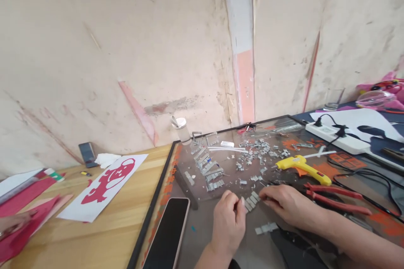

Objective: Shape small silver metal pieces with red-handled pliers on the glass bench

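A short strip of small grey flat pieces point(251, 201) lies between my two hands, just above the dark tabletop. Its left end is pinched between the thumb and forefinger of my left hand point(227, 220). My right hand point(288, 204) is closed at the strip's right end, fingertips together; whether they grip the strip or something tiny is hidden. Below them rests another grey strip point(267, 228). Loose grey metal bits point(260, 151) are scattered in a heap beyond my hands, and several joined strips point(214, 176) sit to their left.
A yellow glue gun point(303, 168) and red-handled pliers point(337, 199) lie right of my hands, near a white power strip point(339, 136) and black cables. A phone point(167, 235) lies at left. Another person's hand point(15, 223) rests on red paper point(41, 218) at far left.
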### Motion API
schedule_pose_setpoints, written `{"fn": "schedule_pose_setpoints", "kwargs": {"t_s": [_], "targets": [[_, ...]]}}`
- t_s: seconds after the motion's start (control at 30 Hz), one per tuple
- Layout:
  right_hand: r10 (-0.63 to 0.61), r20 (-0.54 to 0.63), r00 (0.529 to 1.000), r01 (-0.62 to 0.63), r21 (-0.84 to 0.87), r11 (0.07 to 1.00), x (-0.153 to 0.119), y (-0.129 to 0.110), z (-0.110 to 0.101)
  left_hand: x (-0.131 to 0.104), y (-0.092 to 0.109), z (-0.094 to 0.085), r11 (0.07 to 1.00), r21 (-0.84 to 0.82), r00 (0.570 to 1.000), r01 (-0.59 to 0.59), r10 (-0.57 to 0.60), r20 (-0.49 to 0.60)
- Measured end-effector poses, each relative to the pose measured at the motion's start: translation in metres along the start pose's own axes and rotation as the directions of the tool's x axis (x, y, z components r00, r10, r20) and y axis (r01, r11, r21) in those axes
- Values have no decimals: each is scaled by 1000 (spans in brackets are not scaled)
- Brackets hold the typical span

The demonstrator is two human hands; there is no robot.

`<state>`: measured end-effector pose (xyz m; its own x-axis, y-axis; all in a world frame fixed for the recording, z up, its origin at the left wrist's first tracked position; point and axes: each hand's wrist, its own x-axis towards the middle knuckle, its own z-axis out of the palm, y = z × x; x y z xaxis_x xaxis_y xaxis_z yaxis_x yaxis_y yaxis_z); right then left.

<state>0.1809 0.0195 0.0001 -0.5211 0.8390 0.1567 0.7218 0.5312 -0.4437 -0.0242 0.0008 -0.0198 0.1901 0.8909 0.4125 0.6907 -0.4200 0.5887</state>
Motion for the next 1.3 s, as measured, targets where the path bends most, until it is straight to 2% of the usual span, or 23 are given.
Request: {"fn": "schedule_pose_setpoints", "kwargs": {"t_s": [0.2,0.37,0.63,0.9,1.03,1.2,1.3], "targets": [[20,-34,999,-20,-22,1000,-7,-7,3,-3,3,1,998,-63,1000,-20,20,-1],[76,-119,990,-77,-2,997,-13,0,10,-3,7,0,990,-141,1000,-8,6,-18],[65,-148,987,-69,-21,997,-12,8,14,-4,9,-3,983,-181,999,-31,24,-40],[34,-133,991,-36,-11,999,-10,10,13,-4,6,-3,983,-173,995,-63,48,-91],[31,-123,992,-31,3,1000,-12,8,11,-4,9,-3,981,-183,996,-59,46,-74],[18,-87,996,-17,15,1000,-14,8,13,-4,13,-5,978,-149,988,-147,138,-68],[22,-75,997,-20,27,999,-19,6,12,-3,13,-7,986,-115,989,-122,112,-94]]}}
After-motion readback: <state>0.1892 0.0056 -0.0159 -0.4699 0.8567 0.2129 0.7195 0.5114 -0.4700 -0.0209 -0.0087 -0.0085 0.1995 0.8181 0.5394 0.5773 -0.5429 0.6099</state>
